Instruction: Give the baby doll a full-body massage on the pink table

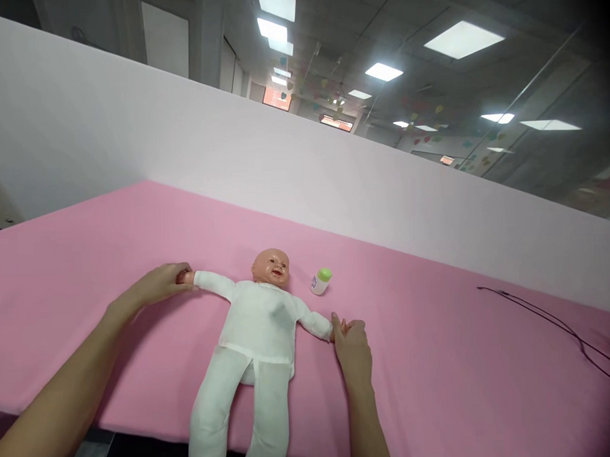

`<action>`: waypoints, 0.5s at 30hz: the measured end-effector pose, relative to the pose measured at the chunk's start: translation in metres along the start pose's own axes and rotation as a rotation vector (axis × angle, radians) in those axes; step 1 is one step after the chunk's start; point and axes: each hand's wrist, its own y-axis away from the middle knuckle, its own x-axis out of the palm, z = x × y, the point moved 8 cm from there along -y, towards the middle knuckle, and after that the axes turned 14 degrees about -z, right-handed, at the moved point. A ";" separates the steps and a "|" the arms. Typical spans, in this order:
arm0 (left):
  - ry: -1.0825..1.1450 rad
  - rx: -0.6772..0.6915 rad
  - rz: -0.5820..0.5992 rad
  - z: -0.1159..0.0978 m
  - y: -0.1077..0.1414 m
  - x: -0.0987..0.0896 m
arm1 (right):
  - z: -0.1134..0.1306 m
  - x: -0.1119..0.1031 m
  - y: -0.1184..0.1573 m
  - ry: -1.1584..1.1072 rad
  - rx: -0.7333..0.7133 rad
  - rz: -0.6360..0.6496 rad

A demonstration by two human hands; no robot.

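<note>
A baby doll (261, 317) with a bald head and a white cloth body lies face up, its arms spread to both sides and its legs toward me. My left hand (167, 281) is closed around the doll's hand on the left side of the view. On the right side, my right hand (352, 340) grips the doll's other hand between thumb and fingers. A small bottle (320, 282) with a green cap and a whitish body is near the doll's head, to its right, touched by neither hand.
A pink padded surface (429, 357) lies under the doll, its near edge below the doll's legs. Behind it rises a white partition (283, 169). A thin dark cable (553, 320) runs across the right side.
</note>
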 end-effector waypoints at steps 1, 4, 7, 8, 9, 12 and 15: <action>0.042 -0.013 -0.027 -0.004 0.000 0.000 | 0.004 0.000 0.001 -0.086 0.037 0.031; 0.227 -0.077 -0.155 -0.015 -0.002 0.001 | 0.017 -0.007 0.004 -0.403 0.110 0.000; 0.511 -0.231 -0.356 -0.017 0.001 0.009 | 0.023 -0.002 0.009 -0.697 0.200 -0.023; 0.595 -0.270 -0.386 -0.018 0.004 0.016 | 0.025 0.005 0.010 -0.759 0.210 0.007; 0.653 -0.290 -0.395 -0.021 0.006 0.025 | 0.027 0.013 0.012 -0.793 0.203 0.049; 0.710 -0.215 -0.304 -0.038 0.012 0.056 | 0.036 0.033 0.017 -0.795 0.069 0.146; 0.715 -0.130 -0.173 -0.052 0.016 0.083 | 0.042 0.039 0.024 -0.729 -0.083 0.145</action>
